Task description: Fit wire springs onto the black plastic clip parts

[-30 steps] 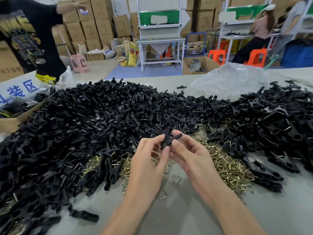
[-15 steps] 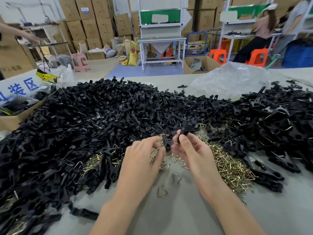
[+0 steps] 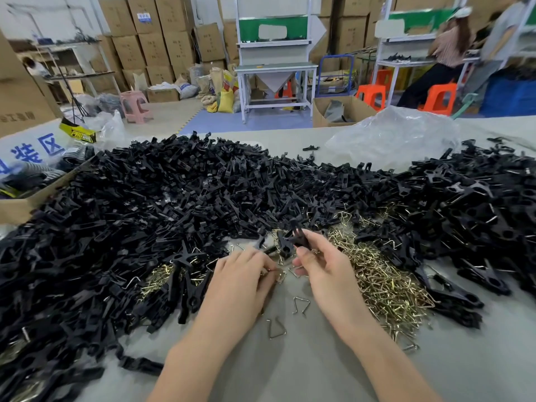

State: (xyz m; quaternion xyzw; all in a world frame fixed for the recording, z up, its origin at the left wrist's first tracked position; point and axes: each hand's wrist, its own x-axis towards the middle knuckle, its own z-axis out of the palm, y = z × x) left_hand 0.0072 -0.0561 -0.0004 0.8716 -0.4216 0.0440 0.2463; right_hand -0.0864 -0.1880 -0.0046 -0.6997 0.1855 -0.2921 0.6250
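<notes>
My right hand point(image 3: 324, 274) pinches a black plastic clip part point(image 3: 294, 237), held upright above the table just in front of the big pile. My left hand point(image 3: 242, 281) rests low on the grey table, fingers closed on a brass wire spring point(image 3: 279, 274) at its fingertips. A huge heap of black clip parts point(image 3: 174, 204) fills the left and middle of the table. A pile of brass wire springs point(image 3: 383, 277) lies right of my right hand. Two loose springs point(image 3: 301, 305) sit on the table between my wrists.
A second heap of black clips point(image 3: 478, 216) with springs fitted covers the right side. A crumpled clear plastic bag point(image 3: 394, 137) lies at the back right. A cardboard box point(image 3: 17, 207) sits at the left edge. Bare grey tabletop point(image 3: 290, 369) lies between my forearms.
My left hand let go of the clip and dropped to the table onto a spring. My right hand keeps the clip, now turned more upright. The person at the far left has walked away.
</notes>
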